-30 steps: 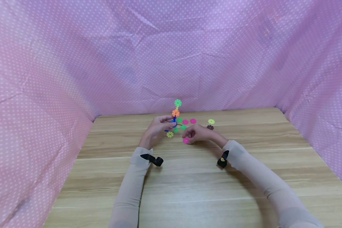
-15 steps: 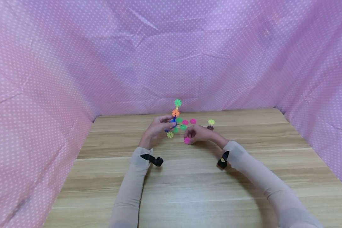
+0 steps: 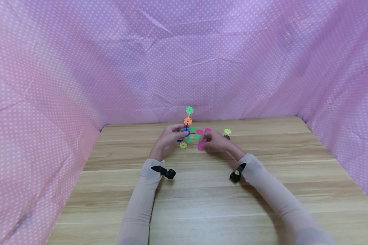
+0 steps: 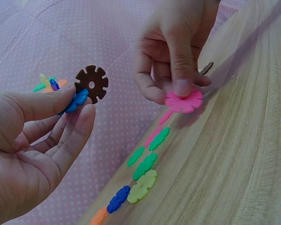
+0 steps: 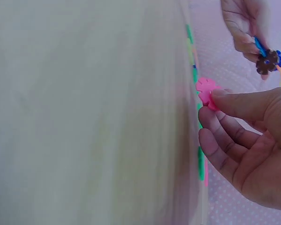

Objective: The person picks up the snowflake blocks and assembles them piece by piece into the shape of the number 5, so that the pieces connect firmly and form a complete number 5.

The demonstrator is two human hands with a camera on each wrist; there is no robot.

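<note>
My left hand (image 3: 168,137) pinches a light blue snowflake disc (image 4: 76,101) between thumb and fingers. It belongs to a joined chain: a brown disc (image 4: 100,80) slots into its side, and a dark blue piece, an orange disc (image 3: 187,121), a yellow one seen edge-on and a green disc (image 3: 189,110) rise above it. To the right, my right hand (image 3: 216,142) pinches a pink snowflake disc (image 4: 186,102) by its edge with the thumb. In the right wrist view this pink disc is raised off the table, apart from the chain.
Loose discs lie on the wooden table (image 3: 196,204) around and beyond the hands: several green ones (image 4: 145,166), pink ones (image 3: 199,131), a yellow (image 3: 183,145) and a dark blue (image 4: 118,199). Another yellow disc (image 3: 227,131) lies at right. Dotted pink cloth (image 3: 184,68) hangs behind.
My right hand has lifted the pink disc slightly up and away from me, tilting it. The chain in my left hand has leaned slightly left; the left hand barely moved.
</note>
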